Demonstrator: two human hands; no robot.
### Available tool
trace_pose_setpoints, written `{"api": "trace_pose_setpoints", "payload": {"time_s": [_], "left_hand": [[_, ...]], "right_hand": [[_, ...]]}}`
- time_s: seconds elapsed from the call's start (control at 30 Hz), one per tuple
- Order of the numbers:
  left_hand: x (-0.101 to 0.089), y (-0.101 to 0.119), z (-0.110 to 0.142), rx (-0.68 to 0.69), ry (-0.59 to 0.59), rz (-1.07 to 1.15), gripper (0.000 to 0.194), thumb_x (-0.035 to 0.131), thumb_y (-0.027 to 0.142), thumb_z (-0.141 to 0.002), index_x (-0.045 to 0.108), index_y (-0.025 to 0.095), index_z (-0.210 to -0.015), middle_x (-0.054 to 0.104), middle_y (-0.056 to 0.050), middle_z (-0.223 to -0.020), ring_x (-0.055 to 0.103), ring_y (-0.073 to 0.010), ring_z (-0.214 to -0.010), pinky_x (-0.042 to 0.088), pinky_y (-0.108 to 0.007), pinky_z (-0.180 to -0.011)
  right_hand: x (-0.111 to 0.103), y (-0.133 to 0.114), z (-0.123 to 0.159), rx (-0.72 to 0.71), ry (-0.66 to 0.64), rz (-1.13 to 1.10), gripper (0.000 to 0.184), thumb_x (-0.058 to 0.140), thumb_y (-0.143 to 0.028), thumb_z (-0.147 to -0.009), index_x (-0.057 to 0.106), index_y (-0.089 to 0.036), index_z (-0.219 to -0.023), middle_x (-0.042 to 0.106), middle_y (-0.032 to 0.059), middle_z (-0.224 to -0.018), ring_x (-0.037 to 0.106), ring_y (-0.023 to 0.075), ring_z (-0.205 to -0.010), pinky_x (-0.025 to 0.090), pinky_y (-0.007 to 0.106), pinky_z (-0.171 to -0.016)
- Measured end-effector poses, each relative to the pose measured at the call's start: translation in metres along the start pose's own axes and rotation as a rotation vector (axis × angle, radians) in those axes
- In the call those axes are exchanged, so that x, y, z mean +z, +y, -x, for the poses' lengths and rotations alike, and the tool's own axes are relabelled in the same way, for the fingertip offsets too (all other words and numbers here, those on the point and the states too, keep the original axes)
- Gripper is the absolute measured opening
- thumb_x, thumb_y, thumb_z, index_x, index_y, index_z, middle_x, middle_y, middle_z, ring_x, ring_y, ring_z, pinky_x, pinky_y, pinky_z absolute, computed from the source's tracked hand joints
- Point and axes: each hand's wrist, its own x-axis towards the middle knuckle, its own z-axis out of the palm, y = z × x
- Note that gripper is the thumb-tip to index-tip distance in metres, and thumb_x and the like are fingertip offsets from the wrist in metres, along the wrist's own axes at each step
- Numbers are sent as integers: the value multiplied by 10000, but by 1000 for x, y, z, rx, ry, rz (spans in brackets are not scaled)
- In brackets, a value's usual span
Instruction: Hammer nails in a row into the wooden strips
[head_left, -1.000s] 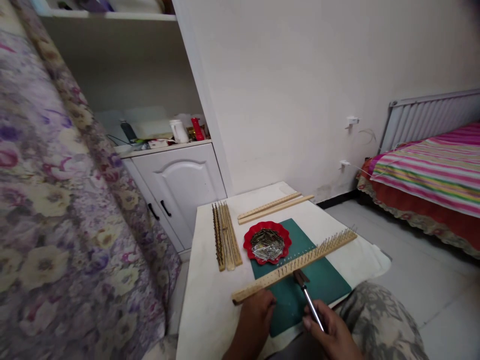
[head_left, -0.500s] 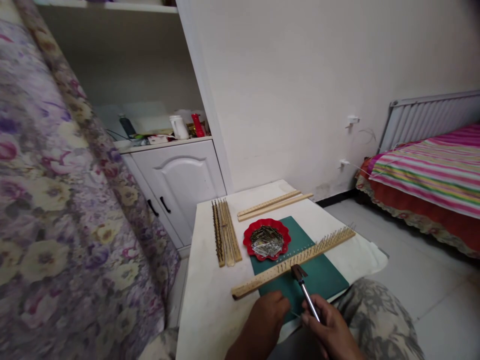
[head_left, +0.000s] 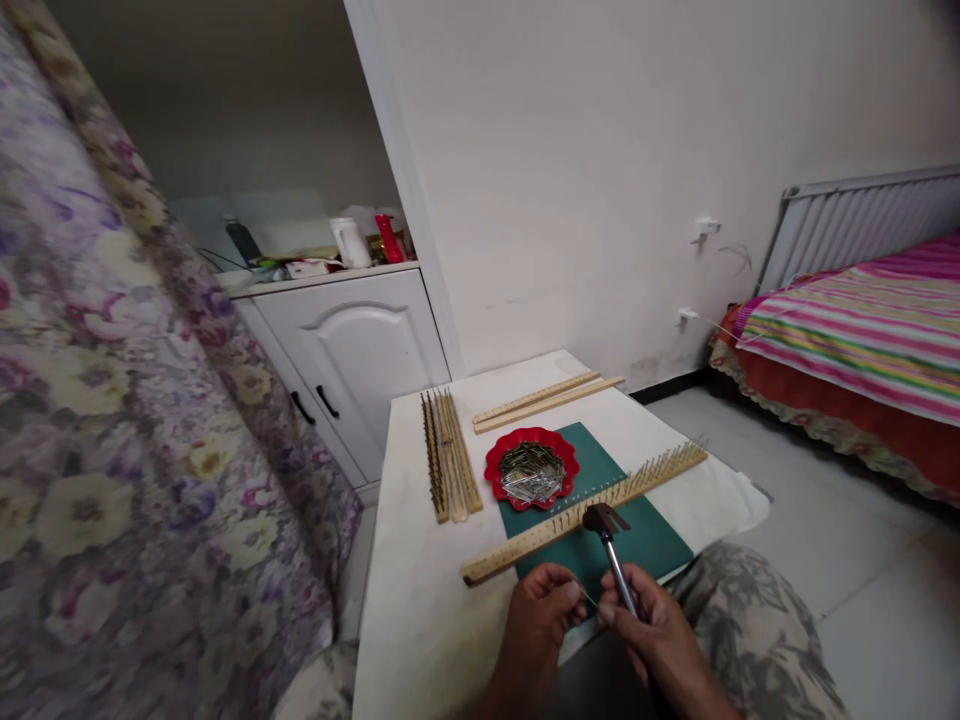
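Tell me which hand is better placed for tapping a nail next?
Right hand, probably: it grips the hammer, whose head appears near the nailed strip. The left hand pinches a thin piece, perhaps a nail.

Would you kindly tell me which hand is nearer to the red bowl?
Left: the left hand is on the near side of the nailed strip, roughly in front of the red bowl; the right hand, gripping the hammer, is farther to the right.

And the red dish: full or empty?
Full, or nearly: inside the red dish, a heap of nails hides the bottom.
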Motion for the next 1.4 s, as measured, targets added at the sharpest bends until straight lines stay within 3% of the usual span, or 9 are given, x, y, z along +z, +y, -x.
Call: {"api": "trace_pose_setpoints", "payload": {"time_s": [0.13,0.33,0.53,1.2,1.4], "left_hand": [[-3,5,-1,37,-20,-87,272,752,305,-571,578,134,-691,603,3,-598,539,-99,-521,405,-225,-553],[-19,41,-30,394,205,-646,192,625,341,-697,620,151,-725,614,3,-613,557,-133,-608,425,-224,-595],[-22,43,-59,521,247,-914,175,536,310,-769,631,166,-737,624,-1,-689,566,-139,-666,430,-218,-627],[-25,37,-65,549,219,-1046,176,510,301,-785,639,186,-746,653,-1,-726,587,-144,-689,429,-218,-642],[-26,34,-67,544,215,-1040,160,505,275,-786,634,186,-754,642,-1,-735,583,-144,-693,422,-221,-641]], "right_hand": [[2,-1,0,9,14,25,350,751,-432,-623,551,-202,-796,519,-79,-571,433,80,-412,293,187,-374],[-7,12,2,98,-88,111,420,616,-588,-715,501,-204,-842,574,-79,-558,304,16,-244,168,151,-267],[-9,22,7,123,-167,156,442,508,-636,-773,454,-205,-695,483,-110,-477,284,1,-237,155,129,-254],[-8,9,8,147,-146,216,451,496,-647,-765,437,-215,-649,457,-111,-450,277,12,-249,131,147,-273],[-3,-16,4,103,-252,217,388,450,-556,-851,466,-202,-691,486,-107,-468,311,10,-253,142,137,-277]]}}
